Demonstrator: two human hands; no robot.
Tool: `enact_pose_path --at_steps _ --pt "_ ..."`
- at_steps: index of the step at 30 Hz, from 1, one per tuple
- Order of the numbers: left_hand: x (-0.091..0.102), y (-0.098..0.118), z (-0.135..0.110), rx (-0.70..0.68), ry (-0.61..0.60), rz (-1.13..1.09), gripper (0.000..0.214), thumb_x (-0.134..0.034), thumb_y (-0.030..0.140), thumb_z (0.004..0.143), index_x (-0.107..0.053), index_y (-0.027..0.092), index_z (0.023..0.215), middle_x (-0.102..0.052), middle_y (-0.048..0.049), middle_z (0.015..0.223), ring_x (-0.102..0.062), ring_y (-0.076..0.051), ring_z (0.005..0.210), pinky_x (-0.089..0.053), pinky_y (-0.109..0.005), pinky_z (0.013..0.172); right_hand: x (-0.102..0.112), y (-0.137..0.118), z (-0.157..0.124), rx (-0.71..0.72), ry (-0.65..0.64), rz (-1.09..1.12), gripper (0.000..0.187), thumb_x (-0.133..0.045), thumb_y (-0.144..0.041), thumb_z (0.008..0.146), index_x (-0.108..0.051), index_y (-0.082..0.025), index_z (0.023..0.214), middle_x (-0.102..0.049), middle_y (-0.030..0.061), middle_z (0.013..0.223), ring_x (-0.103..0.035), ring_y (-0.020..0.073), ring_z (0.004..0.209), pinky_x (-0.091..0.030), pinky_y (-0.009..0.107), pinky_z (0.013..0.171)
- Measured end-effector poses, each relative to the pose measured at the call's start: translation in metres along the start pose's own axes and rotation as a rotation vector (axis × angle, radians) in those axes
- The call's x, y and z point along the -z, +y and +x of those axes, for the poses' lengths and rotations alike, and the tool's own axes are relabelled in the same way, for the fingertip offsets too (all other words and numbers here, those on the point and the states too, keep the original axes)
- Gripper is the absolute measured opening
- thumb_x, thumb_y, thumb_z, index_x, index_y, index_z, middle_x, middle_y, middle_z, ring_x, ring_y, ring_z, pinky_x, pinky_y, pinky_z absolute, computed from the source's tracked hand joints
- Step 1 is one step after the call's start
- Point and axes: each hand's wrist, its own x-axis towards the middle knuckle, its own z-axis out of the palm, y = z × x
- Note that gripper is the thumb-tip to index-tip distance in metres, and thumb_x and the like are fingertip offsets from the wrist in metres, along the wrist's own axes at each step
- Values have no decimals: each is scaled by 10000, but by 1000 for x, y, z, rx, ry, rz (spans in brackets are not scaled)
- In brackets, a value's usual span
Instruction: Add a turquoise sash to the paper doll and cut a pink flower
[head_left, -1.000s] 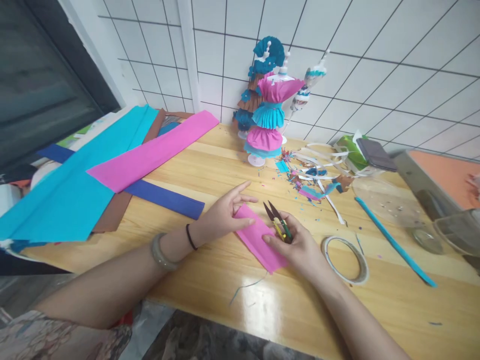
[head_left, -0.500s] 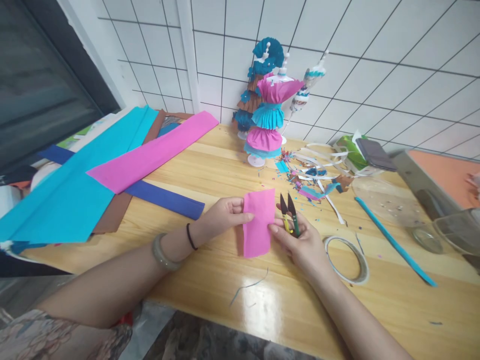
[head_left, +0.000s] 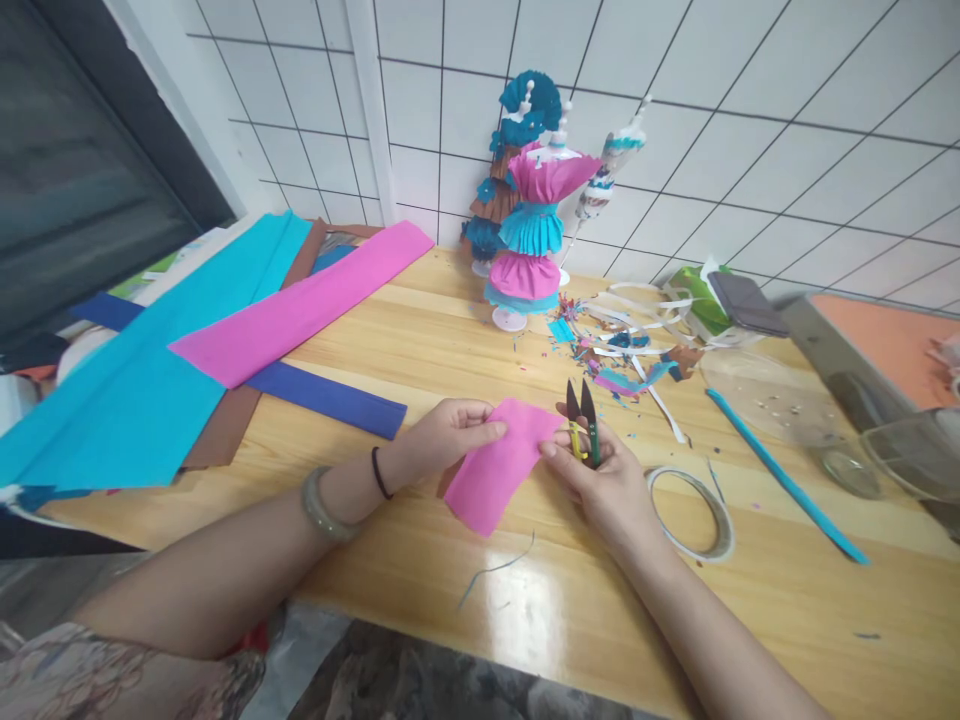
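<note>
A small pink piece of crepe paper is tilted above the wooden table, its lower end pointing down and left. My left hand pinches its upper left edge between thumb and fingers. At the paper's upper right corner is my right hand, thumb and fingertip closed on it. That same hand also holds thread snips with dark blades apart and pointing away from me, one handle yellow and the other green. The rear fingers of the right hand are partly hidden behind the snips.
A roll of tape and a blue folded strip lie to the right. Dress forms with ruffled paper stand by the tiled wall, beside paper scraps. Large paper sheets cover the left side. A loose thread lies in front.
The pink piece has turned from nearly upright to slanted, its lower end swinging left. My right fingers now touch its upper right corner instead of its right edge.
</note>
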Motion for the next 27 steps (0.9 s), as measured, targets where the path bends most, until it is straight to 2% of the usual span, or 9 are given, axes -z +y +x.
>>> enact_pose_path --at_steps 3,5,8,10,13,16,22,27 --pt "1 -3 1 0 -29 -9 344 -615 372 759 -647 145 1016 -685 -59 975 -623 -173 878 -468 -280 799 -3 0 0 10 -5 -32 537 -735 -359 652 -522 -175 1109 -650 7 739 -494 88 480 -351 209 428" --pt "2 -5 1 17 -66 -38 389 -657 344 728 -630 136 1055 -676 -83 1020 -622 -186 909 -466 -299 820 -5 0 0 28 -20 -50 510 -731 -368 654 -530 -175 1082 -651 13 738 -555 123 572 -421 237 521" --pt "3 -4 2 35 -61 -62 374 -688 325 698 -646 121 1009 -683 -91 1006 -631 -183 883 -468 -293 801 -5 -1 -2 74 -42 -103 432 -722 -401 658 -584 -170 995 -637 23 745 -581 156 690 -451 277 661" --pt "4 -1 1 37 -24 -75 337 -692 323 691 -661 125 962 -693 -73 969 -633 -170 850 -468 -280 780 -1 -3 -3 78 -61 -157 418 -680 -453 693 -613 -169 992 -604 16 704 -553 150 654 -436 267 625" --pt "7 4 0 49 32 -92 322 -713 306 666 -667 129 931 -700 -56 913 -629 -156 803 -468 -269 749 7 -6 -4 31 -134 -242 455 -523 -545 792 -631 -178 1040 -499 -12 596 -437 121 514 -348 242 480" --pt "9 7 -1 66 43 -110 298 -722 302 653 -672 130 891 -700 -52 882 -625 -149 776 -466 -262 730 14 -11 -5 -28 -184 -339 484 -414 -576 838 -665 -186 975 -428 -20 572 -364 116 496 -287 239 453" --pt "9 9 -3 73 50 -65 274 -728 280 646 -663 122 860 -692 -44 846 -612 -130 728 -457 -236 670 23 -17 -5 -111 -284 -383 524 -411 -606 822 -675 -164 921 -355 -34 555 -318 113 505 -248 244 471" --pt "9 10 -3 59 67 -28 273 -718 272 659 -652 103 863 -682 -50 833 -598 -116 709 -460 -228 657 27 -18 -3 -150 -287 -366 536 -386 -625 820 -664 -170 874 -291 -47 531 -264 105 473 -194 245 453"
